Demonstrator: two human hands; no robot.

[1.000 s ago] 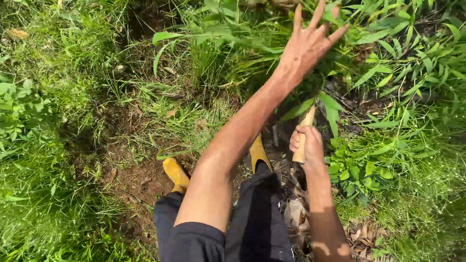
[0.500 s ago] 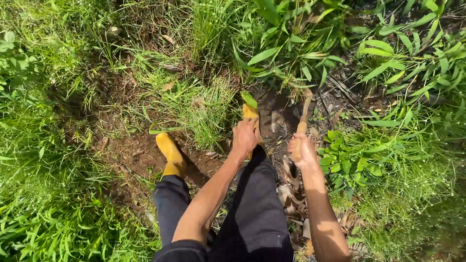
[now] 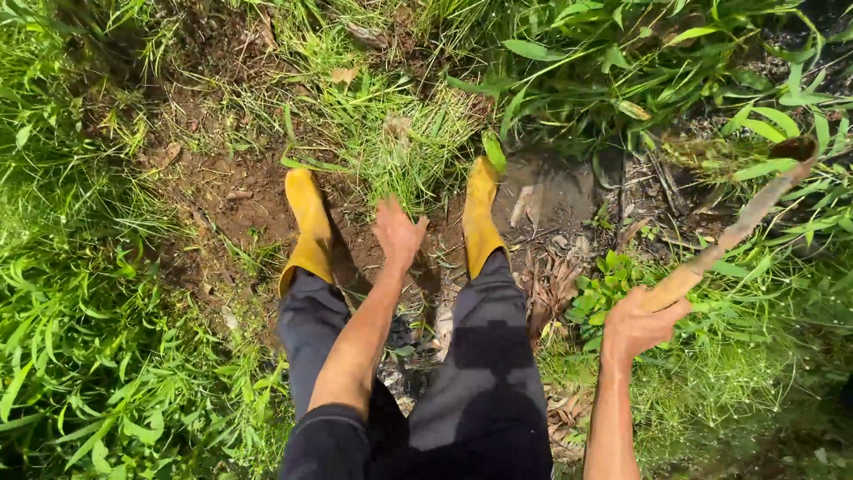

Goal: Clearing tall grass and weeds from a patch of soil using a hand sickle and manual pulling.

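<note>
Since the earlier frame, the right hand (image 3: pixel 633 325) had swung out to the right, its fingers closed around the wooden handle of a curved blade (image 3: pixel 742 220) angled up over the green plants. Left hand (image 3: pixel 397 233) hung between the yellow boots (image 3: pixel 308 228), fingers loosely open, holding nothing, above bare soil.

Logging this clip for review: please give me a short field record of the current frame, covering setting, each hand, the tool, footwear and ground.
setting: outdoors, bare soil patch ringed by grass and leafy plants
left hand: empty, fingers loosely spread, hanging between the knees
right hand: closed on the wooden handle of a cutting tool
cutting tool: long blade angled up and right, tip curved, blurred
footwear: yellow boots, one on each foot, standing on soil
clothing: dark trousers
ground litter: dry leaves right of the right boot
</note>
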